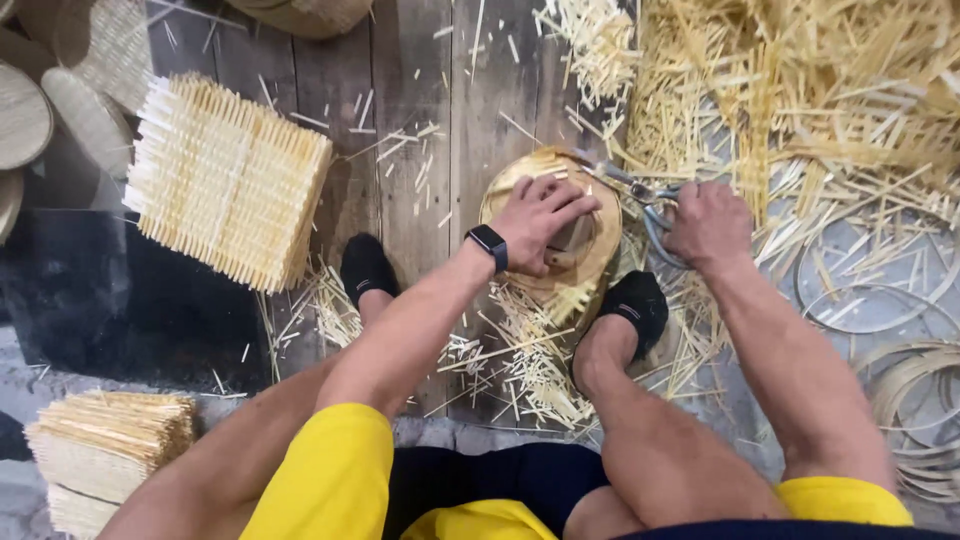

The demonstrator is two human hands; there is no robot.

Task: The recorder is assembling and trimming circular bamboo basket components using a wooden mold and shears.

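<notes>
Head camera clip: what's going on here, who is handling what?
A person sits on a plank floor strewn with bamboo offcuts. The left hand presses down on a round woven bamboo piece held between the feet, while the right hand grips metal shears at its trimmed edge. A stack of untrimmed woven squares sits to the left, and thin bamboo hoops lie to the right.

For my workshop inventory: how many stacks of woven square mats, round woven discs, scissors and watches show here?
Stacks of woven square mats: 2
Round woven discs at the left edge: 4, some cut off by the frame
Scissors, in the right hand: 1
Black watch, left wrist: 1
Total: 8
</notes>
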